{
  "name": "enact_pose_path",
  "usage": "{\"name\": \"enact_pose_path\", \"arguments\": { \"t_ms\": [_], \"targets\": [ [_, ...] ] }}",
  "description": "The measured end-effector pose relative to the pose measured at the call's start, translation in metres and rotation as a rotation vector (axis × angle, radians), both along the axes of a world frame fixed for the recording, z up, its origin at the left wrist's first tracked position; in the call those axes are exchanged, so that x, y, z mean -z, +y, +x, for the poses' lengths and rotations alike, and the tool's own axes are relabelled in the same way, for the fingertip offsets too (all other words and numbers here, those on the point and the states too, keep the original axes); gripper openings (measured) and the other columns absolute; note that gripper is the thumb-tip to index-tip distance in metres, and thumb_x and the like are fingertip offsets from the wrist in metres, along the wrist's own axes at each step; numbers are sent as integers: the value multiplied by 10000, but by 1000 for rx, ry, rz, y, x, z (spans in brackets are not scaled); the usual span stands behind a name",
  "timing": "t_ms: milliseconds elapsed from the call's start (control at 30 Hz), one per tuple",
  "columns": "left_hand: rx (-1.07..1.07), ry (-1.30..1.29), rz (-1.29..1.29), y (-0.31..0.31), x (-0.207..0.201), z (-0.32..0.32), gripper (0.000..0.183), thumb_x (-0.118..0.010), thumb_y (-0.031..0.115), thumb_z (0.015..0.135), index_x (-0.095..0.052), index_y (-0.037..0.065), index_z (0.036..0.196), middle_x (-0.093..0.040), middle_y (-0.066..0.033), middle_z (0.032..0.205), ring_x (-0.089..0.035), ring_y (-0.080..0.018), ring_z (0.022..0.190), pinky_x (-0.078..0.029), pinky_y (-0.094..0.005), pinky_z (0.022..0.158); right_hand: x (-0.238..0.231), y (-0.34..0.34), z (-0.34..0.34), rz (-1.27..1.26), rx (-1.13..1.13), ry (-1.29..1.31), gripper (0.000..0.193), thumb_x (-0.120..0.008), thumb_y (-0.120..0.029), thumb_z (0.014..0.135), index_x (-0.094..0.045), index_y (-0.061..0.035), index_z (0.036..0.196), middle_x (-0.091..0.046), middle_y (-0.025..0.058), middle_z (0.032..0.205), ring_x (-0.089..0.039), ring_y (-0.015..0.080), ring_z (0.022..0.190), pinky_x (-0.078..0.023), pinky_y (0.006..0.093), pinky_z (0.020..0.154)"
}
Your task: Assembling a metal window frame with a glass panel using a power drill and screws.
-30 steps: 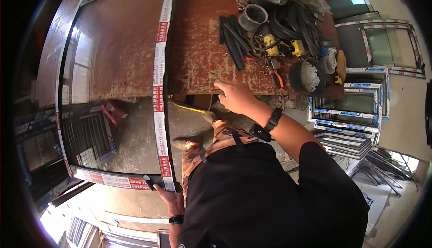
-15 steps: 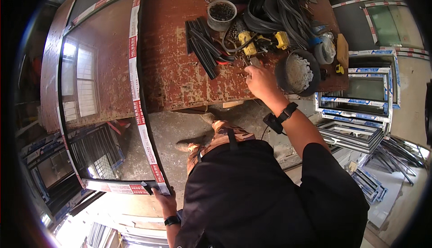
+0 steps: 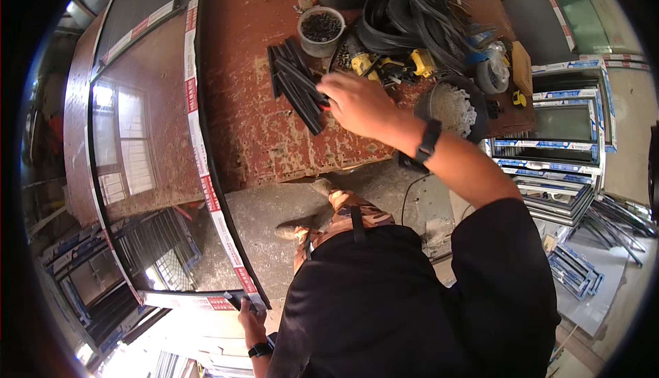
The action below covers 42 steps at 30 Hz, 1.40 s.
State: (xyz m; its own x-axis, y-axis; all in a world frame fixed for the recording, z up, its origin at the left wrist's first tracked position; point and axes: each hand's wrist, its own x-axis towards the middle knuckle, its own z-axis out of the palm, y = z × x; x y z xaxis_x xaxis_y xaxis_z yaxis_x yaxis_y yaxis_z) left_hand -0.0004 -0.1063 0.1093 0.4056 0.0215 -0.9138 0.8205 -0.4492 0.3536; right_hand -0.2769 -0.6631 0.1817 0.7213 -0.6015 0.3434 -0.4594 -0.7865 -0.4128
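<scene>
My left hand (image 3: 252, 322) is closed at the lower corner of a large glazed frame (image 3: 218, 220), whose edges carry red and white tape. A short dark strip (image 3: 237, 302) sticks out from its fingers, against the corner. Over the worn red-brown table, my right hand (image 3: 360, 105) has its fingers curled together. Its fingertips are beside a pile of black strips (image 3: 296, 90); whatever they hold, if anything, is hidden. A red thing (image 3: 325, 108) shows partly under that hand. Just beyond lies a yellow and black power tool (image 3: 364, 64).
A grey tub of small dark pieces (image 3: 321, 30), a dark bowl of white bits (image 3: 453, 110) and coiled black rubber strip (image 3: 412, 18) crowd the table (image 3: 240, 103). Taped frames (image 3: 563, 131) are stacked at the right. A thin cable (image 3: 403, 203) hangs below the table edge.
My right hand has moved left across the table, from beside the bowl of white bits to the black strips. My left hand stays at the frame's corner.
</scene>
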Motion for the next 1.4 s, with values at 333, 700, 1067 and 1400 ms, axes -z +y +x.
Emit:
{"name": "enact_pose_path", "arguments": {
  "t_ms": [333, 700, 1067, 1400],
  "targets": [
    [110, -100, 155, -50, -25, -9, 374, -631, 460, 811, -577, 102, 906, -585, -47, 733, -544, -157, 555, -420, -260, 475, 24, -70, -66, 4, 338, 650, 171, -570, -112, 710, -657, -11, 817, -669, 164, 795, -657, 307, 728, -519, 406, 670],
    [822, -304, 520, -42, -42, 25, 308, -649, 218, 757, -577, -68, 666, -578, -139, 542, -512, -187, 366, -396, -283, 340, 43, -88, -73, 207, 249, 623, 504, -499, -28, 791, -436, 6, 1290, -538, 197, 1227, -549, 375, 1073, -433, 448, 923],
    [974, -533, -170, -245, -164, -18, 284, -599, 115, 819, -601, -73, 1033, -658, -119, 885, -616, -176, 799, -489, -294, 722, 39, -87, -79, -44, 425, 616, 182, -519, -80, 782, -642, -7, 894, -650, 176, 716, -658, 345, 692, -521, 441, 604],
    [1210, -520, -638, -384, -184, -53, 279, -593, 106, 837, -587, -44, 1073, -652, -93, 958, -594, -134, 860, -465, -252, 758, 35, -98, -94, 297, 229, 750, 702, -525, 36, 760, -297, -54, 1418, -597, 258, 1069, -581, 404, 990, -464, 478, 846]
  ]
}}
